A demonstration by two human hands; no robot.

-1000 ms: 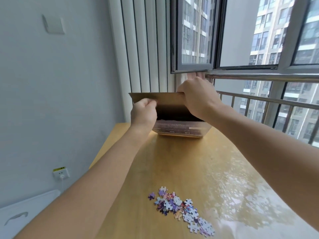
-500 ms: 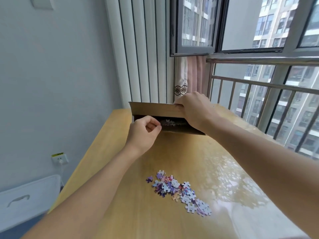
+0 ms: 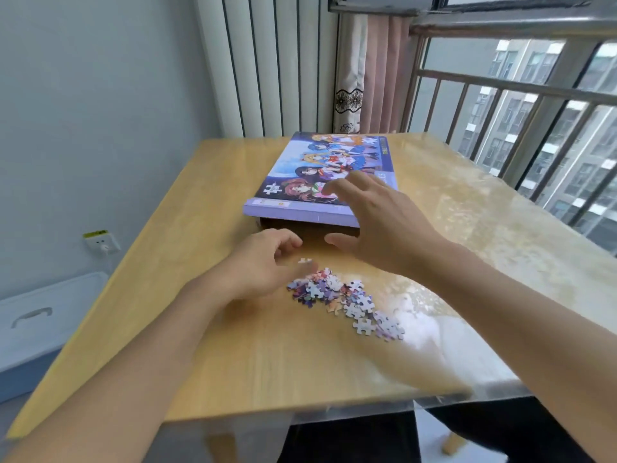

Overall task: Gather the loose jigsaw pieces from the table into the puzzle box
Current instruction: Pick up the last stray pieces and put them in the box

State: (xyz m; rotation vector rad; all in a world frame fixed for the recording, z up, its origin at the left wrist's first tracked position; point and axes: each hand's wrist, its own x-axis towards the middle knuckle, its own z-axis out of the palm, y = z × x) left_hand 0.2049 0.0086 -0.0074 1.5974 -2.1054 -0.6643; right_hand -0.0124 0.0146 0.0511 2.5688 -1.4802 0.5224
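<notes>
From the head camera we see one puzzle box lying flat at frame centre on the table, lid down. One heap of jigsaw pieces sits below it, too many to count, so most gathering remains. Our left hand hangs loosely curled, empty; our right hand is spread over the box.

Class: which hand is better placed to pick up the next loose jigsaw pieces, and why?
The left hand, probably. It hangs at the near-left end of the piece pile, fingers loosely curled. The right hand is spread open farther away, over the puzzle box.
</notes>
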